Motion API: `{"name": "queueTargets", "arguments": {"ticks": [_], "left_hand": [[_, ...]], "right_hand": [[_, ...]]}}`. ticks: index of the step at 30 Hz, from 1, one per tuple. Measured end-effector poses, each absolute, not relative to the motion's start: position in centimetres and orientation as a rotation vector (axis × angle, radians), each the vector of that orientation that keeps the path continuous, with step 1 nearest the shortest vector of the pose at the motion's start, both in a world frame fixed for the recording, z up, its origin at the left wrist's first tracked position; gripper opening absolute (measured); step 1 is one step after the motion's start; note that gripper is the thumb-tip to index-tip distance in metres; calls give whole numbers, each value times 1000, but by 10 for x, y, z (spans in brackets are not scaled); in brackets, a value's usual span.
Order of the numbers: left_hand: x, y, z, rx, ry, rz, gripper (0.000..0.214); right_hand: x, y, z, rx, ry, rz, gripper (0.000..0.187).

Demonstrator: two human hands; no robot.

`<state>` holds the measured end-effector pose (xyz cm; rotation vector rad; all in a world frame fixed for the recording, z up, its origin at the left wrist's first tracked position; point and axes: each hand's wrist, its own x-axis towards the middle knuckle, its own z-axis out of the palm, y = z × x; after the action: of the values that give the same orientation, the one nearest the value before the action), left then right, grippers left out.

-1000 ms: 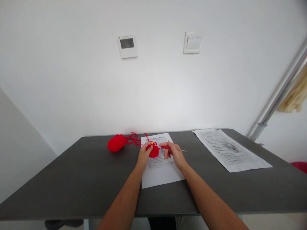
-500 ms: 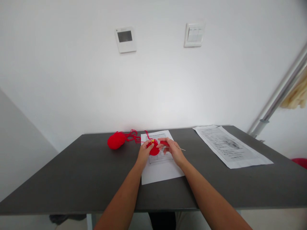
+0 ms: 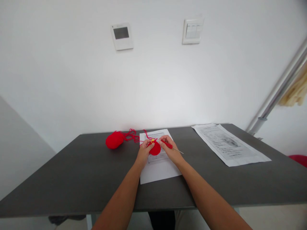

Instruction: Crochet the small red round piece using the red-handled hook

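Over the sheet (image 3: 158, 169) on the desk (image 3: 72, 179), the left hand (image 3: 144, 150) pinches the red crochet piece (image 3: 155, 148); the right hand (image 3: 170, 150) grips the hook (image 3: 169, 145). Judged risks: the hook slipping its loop, or the strand to the ball (image 3: 114, 140) snagging and dragging it.
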<state>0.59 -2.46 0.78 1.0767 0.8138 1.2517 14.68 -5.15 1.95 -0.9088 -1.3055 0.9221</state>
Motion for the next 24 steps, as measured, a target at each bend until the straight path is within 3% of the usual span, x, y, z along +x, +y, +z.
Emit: {"name": "queueTargets", "arguments": {"ticks": [6,20,24], "left_hand": [[5,-24,7,1121,783,1289,22],[10,-25,11,1096,733,1241,28],[11,-31,11,1165,729,1098,50]], "right_hand": [[144,-52,19,-908,-1351,881,15],[149,-43,14,-808,-1040,1115,23],[150,-45,17,-757,-942,1199,26]]}}
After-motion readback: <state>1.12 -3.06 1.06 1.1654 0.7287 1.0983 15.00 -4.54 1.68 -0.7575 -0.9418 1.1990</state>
